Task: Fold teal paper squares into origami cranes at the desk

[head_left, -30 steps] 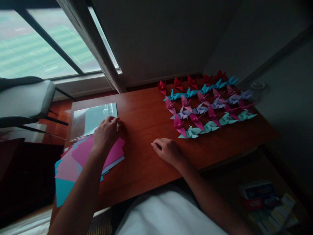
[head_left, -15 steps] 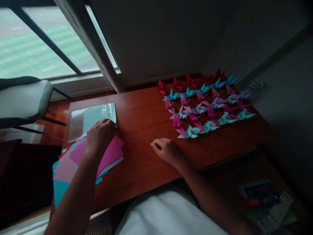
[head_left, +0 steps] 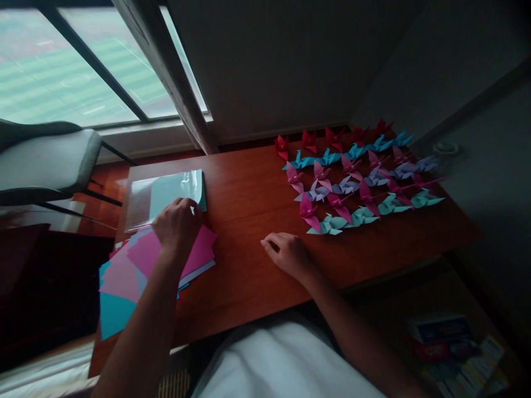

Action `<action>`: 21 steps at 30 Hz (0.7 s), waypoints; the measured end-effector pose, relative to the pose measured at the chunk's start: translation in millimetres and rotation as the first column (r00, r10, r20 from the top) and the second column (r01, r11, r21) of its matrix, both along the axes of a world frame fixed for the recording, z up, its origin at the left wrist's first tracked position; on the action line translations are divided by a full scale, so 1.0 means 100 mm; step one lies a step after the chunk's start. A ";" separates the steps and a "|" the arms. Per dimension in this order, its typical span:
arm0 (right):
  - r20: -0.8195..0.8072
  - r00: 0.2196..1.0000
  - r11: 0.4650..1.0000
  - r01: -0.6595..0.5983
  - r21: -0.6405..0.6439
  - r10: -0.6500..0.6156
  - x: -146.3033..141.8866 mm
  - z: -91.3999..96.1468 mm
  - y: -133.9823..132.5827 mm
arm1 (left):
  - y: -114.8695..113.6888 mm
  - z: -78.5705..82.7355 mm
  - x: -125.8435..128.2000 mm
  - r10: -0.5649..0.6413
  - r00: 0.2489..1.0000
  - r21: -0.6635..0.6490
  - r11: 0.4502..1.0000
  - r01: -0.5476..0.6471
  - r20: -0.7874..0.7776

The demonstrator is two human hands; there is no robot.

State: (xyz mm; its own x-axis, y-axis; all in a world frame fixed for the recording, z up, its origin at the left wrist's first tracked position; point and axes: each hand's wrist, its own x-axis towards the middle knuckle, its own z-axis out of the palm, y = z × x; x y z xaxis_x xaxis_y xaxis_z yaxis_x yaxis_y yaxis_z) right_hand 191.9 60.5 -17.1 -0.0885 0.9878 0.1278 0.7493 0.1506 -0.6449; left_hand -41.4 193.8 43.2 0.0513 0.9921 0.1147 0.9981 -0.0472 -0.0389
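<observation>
My left hand (head_left: 177,224) is closed over the lower right part of a clear plastic packet (head_left: 176,190) with pale blue-green paper inside. A small gap shows by the thumb; the fingertips are hidden, so I cannot make out what they hold. Below that wrist lies a fanned stack of paper sheets (head_left: 120,273) in pink, lilac and blue. My right hand (head_left: 287,255) rests on the bare wood with its fingers curled in and nothing visible in them. Just beyond it, a row of pale mint paper cranes (head_left: 362,216) alternates with magenta cranes (head_left: 307,211).
More folded cranes stand in rows behind: lilac (head_left: 346,186), pink (head_left: 321,174), blue (head_left: 329,157) and red (head_left: 333,138). A chair (head_left: 50,157) is by the window at left. Boxes (head_left: 442,329) lie low at right, beyond the front edge of the wooden table (head_left: 238,221).
The view has swung slightly, so everything sits a little further right. My left hand stays at the packet's corner, a small gap now showing by the thumb. My right hand keeps its pose.
</observation>
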 end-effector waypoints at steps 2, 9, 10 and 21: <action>-0.001 1.000 1.000 -0.001 -0.002 0.001 0.00 0.00 0.00 | -0.01 -0.01 0.02 -0.009 1.000 0.016 1.000 0.009 0.022; -0.003 1.000 1.000 -0.001 0.001 0.001 0.00 -0.02 0.00 | 0.02 -0.05 0.04 -0.077 0.995 -0.028 0.997 0.076 -0.064; -0.004 1.000 1.000 -0.002 0.002 0.002 0.00 -0.03 0.00 | 0.02 -0.05 0.04 -0.091 0.992 -0.034 0.996 0.088 -0.089; -0.010 1.000 1.000 -0.004 0.004 0.004 0.00 -0.03 0.00 | 0.03 0.00 -0.02 -0.080 0.986 -0.021 0.997 0.078 -0.146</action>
State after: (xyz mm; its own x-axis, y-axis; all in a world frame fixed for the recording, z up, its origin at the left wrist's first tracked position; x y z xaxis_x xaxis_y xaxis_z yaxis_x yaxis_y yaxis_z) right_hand 191.9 60.3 -19.8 -0.0909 0.9870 0.1327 0.7424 0.1560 -0.6516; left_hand -42.9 196.4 43.0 0.1449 0.9858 0.0849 0.9748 -0.1275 -0.1831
